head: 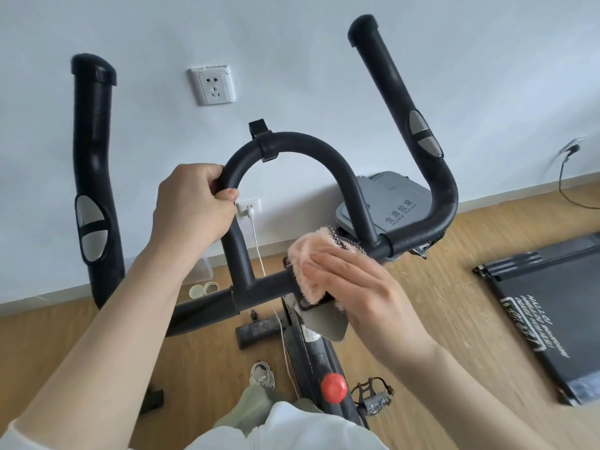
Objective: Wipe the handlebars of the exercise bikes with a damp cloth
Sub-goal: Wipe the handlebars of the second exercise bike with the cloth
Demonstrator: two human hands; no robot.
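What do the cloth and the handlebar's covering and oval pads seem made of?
Cloth: soft pink fleece or microfibre, by its fuzzy pile. Handlebar: matte black foam-like padding, finely textured; core hidden. Oval pads: smooth grey, likely metal, with a dull sheen.

The bare left hand (191,203) is curled round the left side of the black foam-padded loop handlebar (302,144), thumb wrapped across it, with the forearm reaching up from the lower left. The bare right hand (354,287) lies flat with straight fingers pointing left, pressing the fluffy pink cloth (310,246) onto the bar, its forearm coming in from the lower right
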